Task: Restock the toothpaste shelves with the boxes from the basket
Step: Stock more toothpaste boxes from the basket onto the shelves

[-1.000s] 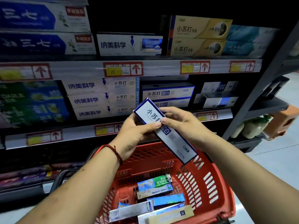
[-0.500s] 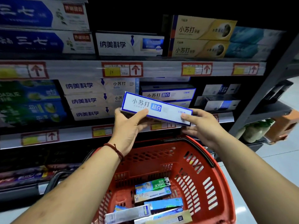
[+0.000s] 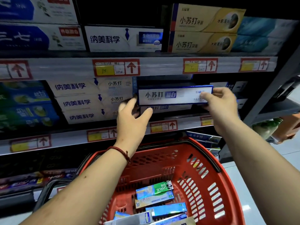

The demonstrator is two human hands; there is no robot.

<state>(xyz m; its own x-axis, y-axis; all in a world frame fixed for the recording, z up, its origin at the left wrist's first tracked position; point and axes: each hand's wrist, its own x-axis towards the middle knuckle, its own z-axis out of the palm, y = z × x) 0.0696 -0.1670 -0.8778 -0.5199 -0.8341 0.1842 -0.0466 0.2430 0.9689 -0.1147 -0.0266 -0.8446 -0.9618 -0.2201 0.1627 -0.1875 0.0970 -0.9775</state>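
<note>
Nearest thing, down at 6 o'clock: a red plastic basket (image 3: 211,159) with slotted walls and a dark rim. A few long cardboard toothpaste boxes lie flat in it. The top one is a glossy green and blue DARLIE box (image 3: 155,190).

Both forearms reach up over the basket. The left wrist has a red cord bracelet (image 3: 120,151). The left hand (image 3: 131,120) is at the left end of the white box (image 3: 170,95), thumb poking out underneath it. It's motion-blurred, so I honestly can't tell if it's gripping or just touching. The right hand (image 3: 222,108) pinches the box's right end, thumb flat on the front face.

That box is white with a blue border, printed 小苏打, and sits level at about 1 o'clock on the middle shelf (image 3: 65,140), on top of a matching box (image 3: 165,108). At 9 o'clock there's a stack of white 纳美科学 boxes (image 3: 76,101).

Further up, the rail carries red-arrow price tags (image 3: 116,67), and at 1 o'clock two yellow 小苏打 boxes (image 3: 203,18) are stacked.
</note>
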